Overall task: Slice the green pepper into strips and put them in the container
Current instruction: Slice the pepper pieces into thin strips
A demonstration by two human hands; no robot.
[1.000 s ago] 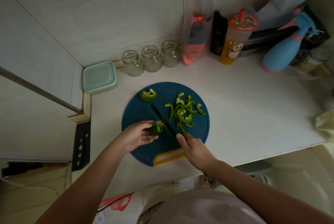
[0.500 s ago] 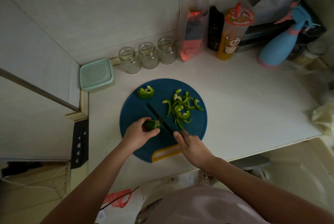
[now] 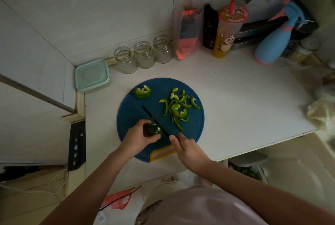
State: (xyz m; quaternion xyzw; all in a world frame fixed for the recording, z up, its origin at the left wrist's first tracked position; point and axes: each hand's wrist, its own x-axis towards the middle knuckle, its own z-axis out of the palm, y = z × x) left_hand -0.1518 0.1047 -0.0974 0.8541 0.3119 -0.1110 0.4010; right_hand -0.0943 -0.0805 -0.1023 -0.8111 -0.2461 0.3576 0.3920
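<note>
A round blue cutting board (image 3: 194, 125) with a yellow handle lies on the white counter. My left hand (image 3: 138, 137) grips a dark green pepper piece (image 3: 151, 129) near the board's front left. My right hand (image 3: 188, 149) holds a black knife (image 3: 154, 120) whose blade lies against the right side of that piece. A pile of cut green strips (image 3: 176, 107) sits on the right half of the board. Another pepper chunk (image 3: 142, 92) lies at the board's back left. A pale green lidded container (image 3: 92, 75) stands at the back left of the counter.
Three glass jars (image 3: 144, 55) line the wall behind the board. A bagged packet (image 3: 188, 34), a dark bottle (image 3: 210, 28), a drink cup (image 3: 228, 30) and a blue spray bottle (image 3: 275, 41) crowd the back right. The counter's front edge runs just below the board.
My left hand has turned the pepper piece and closed more tightly round it. The knife has stayed against its right side. The view shifted slightly.
</note>
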